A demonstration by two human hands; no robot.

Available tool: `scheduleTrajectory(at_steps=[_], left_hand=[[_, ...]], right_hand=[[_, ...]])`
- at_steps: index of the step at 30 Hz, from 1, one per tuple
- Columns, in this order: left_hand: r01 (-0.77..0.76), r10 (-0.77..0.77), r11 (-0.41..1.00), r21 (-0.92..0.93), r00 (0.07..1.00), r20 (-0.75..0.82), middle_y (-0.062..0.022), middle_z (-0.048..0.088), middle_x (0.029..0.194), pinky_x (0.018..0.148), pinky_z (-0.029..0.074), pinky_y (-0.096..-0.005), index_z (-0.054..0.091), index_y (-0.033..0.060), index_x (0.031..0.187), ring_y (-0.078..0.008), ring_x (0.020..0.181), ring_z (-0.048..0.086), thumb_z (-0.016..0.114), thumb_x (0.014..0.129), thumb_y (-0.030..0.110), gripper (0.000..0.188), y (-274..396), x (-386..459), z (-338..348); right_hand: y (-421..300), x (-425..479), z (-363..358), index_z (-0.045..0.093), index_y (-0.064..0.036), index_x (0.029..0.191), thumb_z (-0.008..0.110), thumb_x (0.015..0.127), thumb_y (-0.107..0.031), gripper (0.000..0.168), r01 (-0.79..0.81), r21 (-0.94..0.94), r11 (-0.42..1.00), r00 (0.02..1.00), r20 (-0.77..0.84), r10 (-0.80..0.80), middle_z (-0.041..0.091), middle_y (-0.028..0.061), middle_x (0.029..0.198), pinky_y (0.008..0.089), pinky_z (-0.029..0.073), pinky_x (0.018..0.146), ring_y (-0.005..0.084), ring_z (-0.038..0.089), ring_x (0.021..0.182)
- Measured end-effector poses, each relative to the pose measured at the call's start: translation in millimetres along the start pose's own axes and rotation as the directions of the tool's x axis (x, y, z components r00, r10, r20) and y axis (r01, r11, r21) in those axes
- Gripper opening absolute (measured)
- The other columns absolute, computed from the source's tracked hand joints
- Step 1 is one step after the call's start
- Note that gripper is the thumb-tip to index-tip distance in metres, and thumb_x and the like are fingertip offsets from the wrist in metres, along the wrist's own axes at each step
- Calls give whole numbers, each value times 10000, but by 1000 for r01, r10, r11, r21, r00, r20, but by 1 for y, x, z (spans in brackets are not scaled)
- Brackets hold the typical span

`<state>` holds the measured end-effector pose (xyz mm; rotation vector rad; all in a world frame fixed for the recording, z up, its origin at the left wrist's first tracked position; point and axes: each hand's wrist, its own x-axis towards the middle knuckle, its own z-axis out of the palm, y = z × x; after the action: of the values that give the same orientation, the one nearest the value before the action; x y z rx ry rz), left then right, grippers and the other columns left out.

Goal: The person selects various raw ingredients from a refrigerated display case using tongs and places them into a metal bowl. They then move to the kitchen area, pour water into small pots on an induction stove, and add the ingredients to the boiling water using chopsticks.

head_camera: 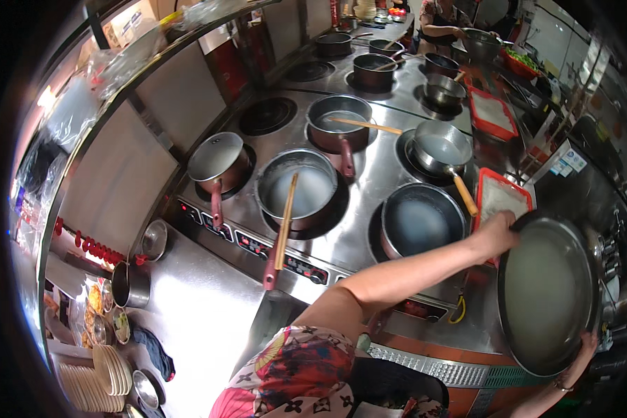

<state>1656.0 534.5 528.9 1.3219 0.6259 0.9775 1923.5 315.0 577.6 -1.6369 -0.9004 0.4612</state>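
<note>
Off to the right I hold a large, wide metal basin (548, 292) between both hands. A pale, cloudy content shows in its bottom. My left hand (496, 235) grips the upper left rim, its arm stretched across the front of the cooktop. Low on the basin's right side, my right hand (584, 352) holds the edge, with most of its fingers hidden behind. Close by the left forearm, a dark saucepan (422, 222) with clear or cloudy liquid stands on a burner. Beyond my left hand lies a red tray (529, 196) with a pale, grainy content.
Several saucepans stand on the steel cooktop (360, 193). Wooden chopsticks (287, 219) lie across one pot, and a wooden-handled pan (442, 146) sits behind. Plates (112, 371) are stacked at lower left. A person (441, 26) holds a metal bowl (482, 44) at the back.
</note>
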Motion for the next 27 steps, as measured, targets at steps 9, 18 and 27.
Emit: scheduleTrajectory(at_steps=[9,18,27], left_hand=[[-5,-8,995,-99,991,-135,-34,450,549,238,358,-243,420,28,696,-135,330,460,554,749,40,145,143,-66,-216],[-20,81,993,112,821,-565,-67,494,555,278,347,-230,472,-3,730,-129,329,435,527,739,38,69,191,-139,-435],[162,49,965,205,657,-752,-1,458,537,295,313,-211,446,70,686,-80,374,420,528,783,73,126,170,-152,-583]], right_hand=[[-75,21,206,562,42,944,421,813,-107,244,277,115,954,902,311,-300,524,97,1057,249,350,850,167,488,955],[-156,-7,507,549,-67,844,542,754,-98,95,-133,470,873,797,573,-188,562,8,764,200,405,615,76,522,693],[-129,26,730,493,-81,704,528,762,-123,80,-233,395,889,521,823,-229,445,-36,555,211,283,360,58,383,412]])
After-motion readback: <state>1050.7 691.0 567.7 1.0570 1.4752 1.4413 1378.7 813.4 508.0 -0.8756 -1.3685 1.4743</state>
